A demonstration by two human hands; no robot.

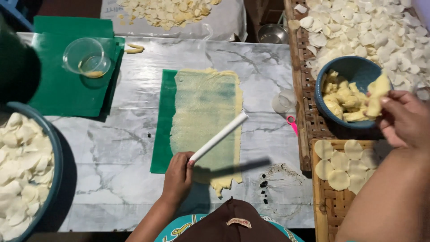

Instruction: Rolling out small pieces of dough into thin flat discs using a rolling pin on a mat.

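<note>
Left fingers grip white rod over dough sheet.

A pale yellow dough sheet is laid on a green mat; the table is marbled grey-white, the rod white.

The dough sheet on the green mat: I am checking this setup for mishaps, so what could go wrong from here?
1. The dough sheet is so thin that the green mat shows through; it may tear under the white roller held by the left hand.
2. Its ragged end hangs over the mat onto the table and could stick there.
3. The right hand holds a dough lump at the blue bowl rim; it might drop.
</note>
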